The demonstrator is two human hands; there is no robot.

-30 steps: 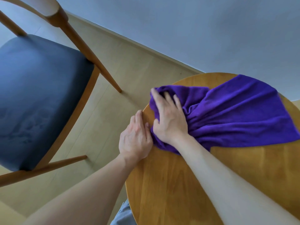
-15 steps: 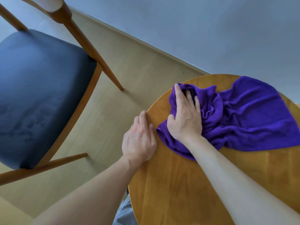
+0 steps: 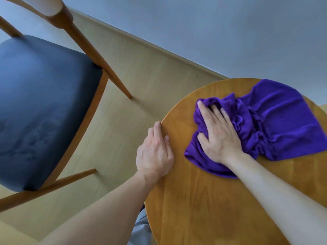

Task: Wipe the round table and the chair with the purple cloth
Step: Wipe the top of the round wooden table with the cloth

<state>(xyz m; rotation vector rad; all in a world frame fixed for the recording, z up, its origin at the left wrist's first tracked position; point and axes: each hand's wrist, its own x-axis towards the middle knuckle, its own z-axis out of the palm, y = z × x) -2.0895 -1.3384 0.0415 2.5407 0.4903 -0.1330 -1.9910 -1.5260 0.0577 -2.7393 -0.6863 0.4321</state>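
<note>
Pale wood floor [image 3: 145, 82], grey wall [image 3: 212, 23]

I note the worktop [image 3: 203, 200]: smooth varnished wood, slight sheen. Purple cloth [image 3: 276, 121]: soft, matt, terry-like pile, creased. Chair [image 3: 44, 112]: smooth wooden frame, dark matt seat, faintly mottled. Floor [image 3: 150, 76]: pale, smooth wood-look planks.

Cloth [image 3: 276, 121] lies on the table [image 3: 203, 200]; chair [image 3: 44, 112] stands to its left
</note>
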